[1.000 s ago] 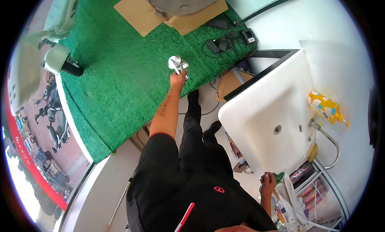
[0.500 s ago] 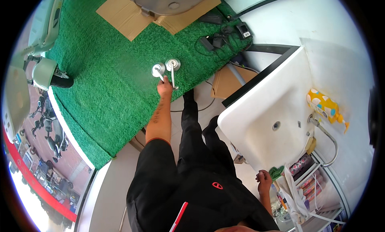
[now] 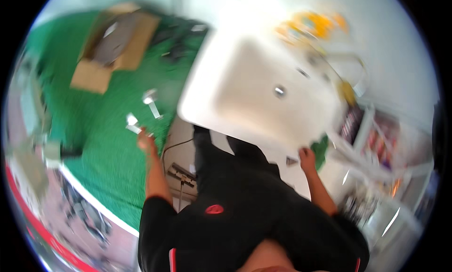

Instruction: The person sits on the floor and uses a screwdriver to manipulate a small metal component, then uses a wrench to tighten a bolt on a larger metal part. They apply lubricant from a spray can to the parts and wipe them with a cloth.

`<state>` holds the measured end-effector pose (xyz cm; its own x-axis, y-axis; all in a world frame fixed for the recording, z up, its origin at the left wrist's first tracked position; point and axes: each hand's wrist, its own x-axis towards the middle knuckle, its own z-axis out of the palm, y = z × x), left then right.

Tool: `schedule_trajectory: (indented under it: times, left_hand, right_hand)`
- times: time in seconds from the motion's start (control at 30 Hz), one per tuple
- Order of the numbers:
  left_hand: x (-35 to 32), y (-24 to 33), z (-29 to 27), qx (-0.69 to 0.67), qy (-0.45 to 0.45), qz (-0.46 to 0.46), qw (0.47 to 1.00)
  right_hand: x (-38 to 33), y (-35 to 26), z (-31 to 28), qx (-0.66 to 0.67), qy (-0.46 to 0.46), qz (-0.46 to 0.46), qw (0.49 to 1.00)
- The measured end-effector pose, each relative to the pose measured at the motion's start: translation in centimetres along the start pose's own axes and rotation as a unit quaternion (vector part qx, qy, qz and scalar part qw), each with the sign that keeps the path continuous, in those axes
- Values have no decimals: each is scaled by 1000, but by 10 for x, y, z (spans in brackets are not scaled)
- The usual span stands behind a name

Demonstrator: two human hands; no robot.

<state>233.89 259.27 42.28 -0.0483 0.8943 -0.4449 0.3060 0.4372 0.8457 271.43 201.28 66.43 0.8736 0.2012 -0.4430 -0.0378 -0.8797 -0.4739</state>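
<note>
My left hand (image 3: 146, 142) reaches down to the green turf, its fingers closed on the end of a silver lever handle (image 3: 132, 123). A second silver lever handle (image 3: 150, 102), with a round base, lies on the turf a little farther off, apart from the first. On my right, my right hand (image 3: 307, 158) is curled beside the sink's near edge. Bunched green cloth (image 3: 320, 151) is against its fingers and seems held by them. Motion blur hides the finer detail of both hands.
A white sink (image 3: 254, 109) with a tap stands ahead, a yellow patterned bottle (image 3: 306, 27) behind it. At the far left lies an open cardboard box (image 3: 92, 76), with black cables (image 3: 176, 44) nearby. A wire rack of goods (image 3: 376, 131) stands at right.
The view has swung right toward the sink and blurred. The two lever handles now lie farther apart, the one at my left hand shifted nearer me. My right hand stays by the green cloth.
</note>
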Motion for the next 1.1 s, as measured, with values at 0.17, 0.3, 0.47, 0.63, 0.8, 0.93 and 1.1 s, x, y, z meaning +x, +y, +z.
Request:
schedule_trajectory:
  times: [0.17, 0.3, 0.47, 0.63, 0.8, 0.93, 1.1]
  left_hand:
    - [-191, 174, 37, 38, -35, 1, 999]
    - [-306, 212, 69, -3, -202, 116, 973]
    - [-392, 236, 137, -43, -406, 108, 906]
    - [-448, 237, 191, -36, -519, 72, 851]
    - [-470, 239, 214, -96, -601, -64, 791]
    - [-464, 244, 218, -170, -675, -260, 669]
    - [-464, 255, 220, -133, -682, -287, 659]
  right_hand:
    - [20, 47, -15, 66, 209, 70, 973]
    - [-7, 69, -44, 67, 299, 25, 951]
    - [-15, 140, -60, -29, 326, 42, 944]
    - [-11, 136, -73, 51, 216, 95, 970]
    - [-7, 162, -77, 142, 98, 64, 983]
    - [-32, 134, -96, 324, 92, 62, 939]
    - [-53, 47, -126, 754, -68, 41, 652]
